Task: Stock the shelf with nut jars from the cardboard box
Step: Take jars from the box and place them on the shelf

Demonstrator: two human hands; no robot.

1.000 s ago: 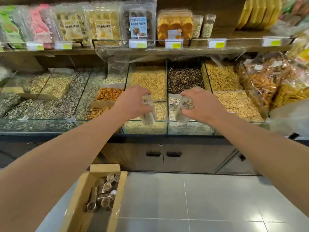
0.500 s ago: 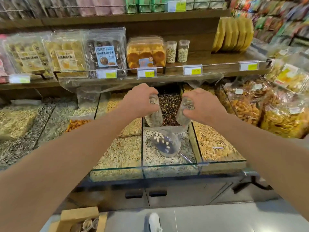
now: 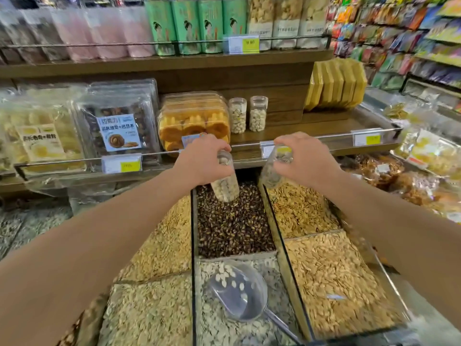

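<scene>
My left hand grips the top of a clear nut jar that hangs tilted over the dark seed bin. Another clear nut jar hangs from my right hand, also held by its top. Both hands are just in front of the wire rail of the wooden shelf. Two nut jars stand upright side by side on that shelf, next to an orange pastry box. The cardboard box is out of view.
Glass-walled bins of seeds fill the counter below my arms, with a clear scoop lying in the near middle one. Yellow packs stand at the shelf's right end. Bare shelf wood lies between the two jars and those packs. Bagged snacks are piled at right.
Both hands have risen and moved forward with their jars, from over the bins up to the shelf rail. The view has tilted up, and the cardboard box has dropped out of sight.
</scene>
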